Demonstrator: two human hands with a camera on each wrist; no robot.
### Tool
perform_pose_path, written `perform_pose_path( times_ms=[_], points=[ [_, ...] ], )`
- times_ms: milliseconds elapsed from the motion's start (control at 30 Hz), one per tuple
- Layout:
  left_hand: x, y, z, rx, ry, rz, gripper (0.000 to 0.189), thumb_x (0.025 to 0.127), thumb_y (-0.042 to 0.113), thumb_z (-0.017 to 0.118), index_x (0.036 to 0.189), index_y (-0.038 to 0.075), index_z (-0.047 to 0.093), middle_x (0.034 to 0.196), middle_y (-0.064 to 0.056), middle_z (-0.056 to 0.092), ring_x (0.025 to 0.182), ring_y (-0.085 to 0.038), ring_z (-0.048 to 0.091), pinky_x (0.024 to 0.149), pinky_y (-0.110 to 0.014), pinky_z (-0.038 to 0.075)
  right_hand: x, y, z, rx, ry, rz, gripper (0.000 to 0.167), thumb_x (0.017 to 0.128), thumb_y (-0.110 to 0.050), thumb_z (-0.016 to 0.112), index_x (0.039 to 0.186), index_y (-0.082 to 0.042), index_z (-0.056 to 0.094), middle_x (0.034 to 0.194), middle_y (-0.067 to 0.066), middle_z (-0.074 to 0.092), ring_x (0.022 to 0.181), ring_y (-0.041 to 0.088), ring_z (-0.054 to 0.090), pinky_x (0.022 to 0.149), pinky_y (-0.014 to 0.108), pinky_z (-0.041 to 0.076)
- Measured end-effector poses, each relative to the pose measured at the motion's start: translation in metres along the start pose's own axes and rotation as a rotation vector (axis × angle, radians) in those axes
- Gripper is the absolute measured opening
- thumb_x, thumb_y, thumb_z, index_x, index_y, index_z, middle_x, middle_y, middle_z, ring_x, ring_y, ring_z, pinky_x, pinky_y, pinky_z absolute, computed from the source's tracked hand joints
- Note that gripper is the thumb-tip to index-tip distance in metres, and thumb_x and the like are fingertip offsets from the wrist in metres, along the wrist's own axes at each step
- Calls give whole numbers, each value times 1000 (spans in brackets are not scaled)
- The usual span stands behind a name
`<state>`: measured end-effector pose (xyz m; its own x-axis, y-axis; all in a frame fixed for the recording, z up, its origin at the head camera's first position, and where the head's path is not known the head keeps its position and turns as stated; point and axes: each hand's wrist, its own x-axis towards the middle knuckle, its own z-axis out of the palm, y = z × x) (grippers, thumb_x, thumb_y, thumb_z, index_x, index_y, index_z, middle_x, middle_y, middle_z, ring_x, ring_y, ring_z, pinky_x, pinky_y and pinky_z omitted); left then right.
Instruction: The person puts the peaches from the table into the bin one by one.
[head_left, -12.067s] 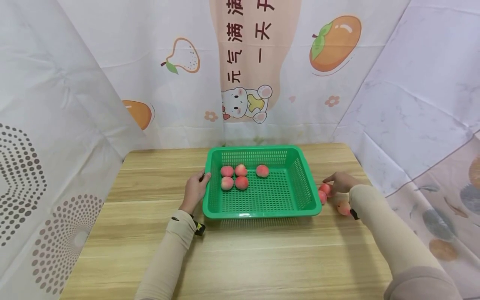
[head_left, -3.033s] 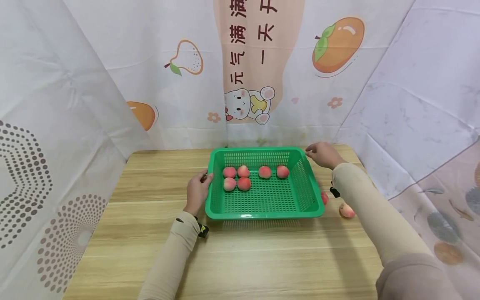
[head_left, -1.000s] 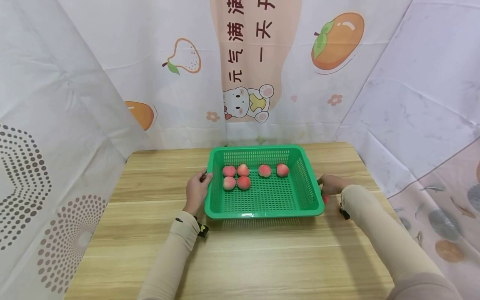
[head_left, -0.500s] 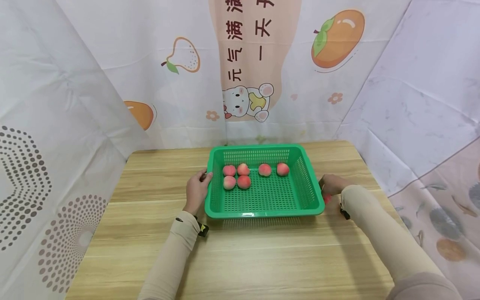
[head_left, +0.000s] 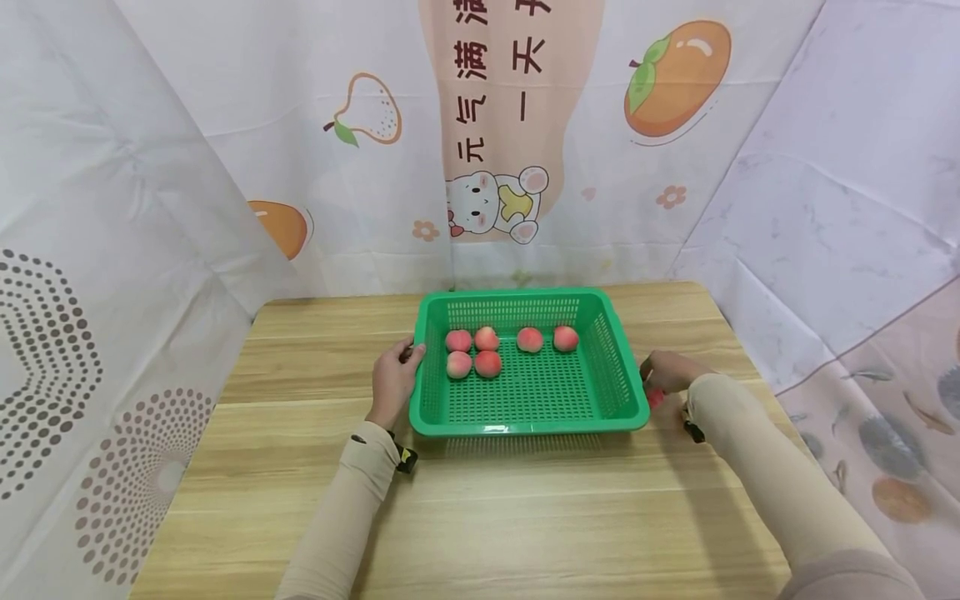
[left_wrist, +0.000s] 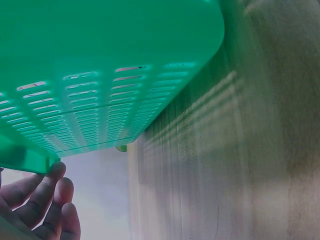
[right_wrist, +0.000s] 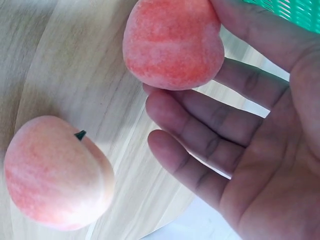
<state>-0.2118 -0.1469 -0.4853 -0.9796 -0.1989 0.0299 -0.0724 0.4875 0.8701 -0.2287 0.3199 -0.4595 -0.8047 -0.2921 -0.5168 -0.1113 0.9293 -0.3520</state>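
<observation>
My left hand [head_left: 394,382] holds the left rim of the green plastic basket [head_left: 525,428], thumb at the rim and fingertips [left_wrist: 54,170] under its edge in the left wrist view. Beyond the basket's right wall, my right hand [head_left: 669,370] pinches a red-pink peach [right_wrist: 172,45] between thumb and fingers. From the head, only a red sliver of this peach [head_left: 655,397] shows beneath the hand. A paler peach [right_wrist: 59,172] with a small green stem lies on the table, apart from the fingers; the right forearm hides it in the head view.
Several peaches sit inside the basket: a block at the left, including a front red one [head_left: 488,364], and two toward the back right [head_left: 566,338]. The wooden table [head_left: 480,517] meets printed cloth [head_left: 375,267] at its back.
Earlier a sixth peach joined those in the basket while the left hand stayed on its rim. My right hand came from the back right corner down to a peach beside the right wall.
</observation>
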Motion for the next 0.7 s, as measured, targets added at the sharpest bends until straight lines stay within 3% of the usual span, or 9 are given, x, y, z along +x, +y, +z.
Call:
perform_pose_path(
  times_ms=[200, 367, 600, 700],
  points=[
    [-1, 2, 0, 4, -2, -4, 43, 98, 34, 59, 131, 6, 62, 113, -15, 71, 100, -27, 65, 83, -42, 52, -2, 3, -2, -21, 35, 6, 34, 81, -13, 66, 108, 7, 68, 98, 17, 70, 83, 23, 62, 72, 37, 53],
    [-1, 3, 0, 5, 8, 5, 42, 98, 32, 59, 131, 5, 62, 112, -15, 71, 99, -27, 65, 83, -41, 52, -4, 2, -8, -24, 62, -17, 32, 86, -17, 64, 107, 7, 68, 98, 20, 70, 79, 24, 61, 69, 36, 52],
    [-1, 3, 0, 4, 13, 4, 42, 97, 32, 60, 130, 6, 63, 113, -14, 71, 100, -28, 66, 83, -42, 52, -6, 0, -13, -37, 107, -16, 34, 92, -24, 62, 108, 5, 69, 108, 26, 68, 103, 42, 63, 88, 54, 50],
    [-1, 3, -1, 0, 9, 3, 42, 97, 32, 60, 130, 5, 62, 113, -15, 71, 100, -28, 66, 84, -42, 52, -6, -1, -16, -20, 118, 4, 39, 92, -27, 63, 111, 7, 67, 112, 28, 67, 107, 46, 60, 89, 56, 49]
  ],
)
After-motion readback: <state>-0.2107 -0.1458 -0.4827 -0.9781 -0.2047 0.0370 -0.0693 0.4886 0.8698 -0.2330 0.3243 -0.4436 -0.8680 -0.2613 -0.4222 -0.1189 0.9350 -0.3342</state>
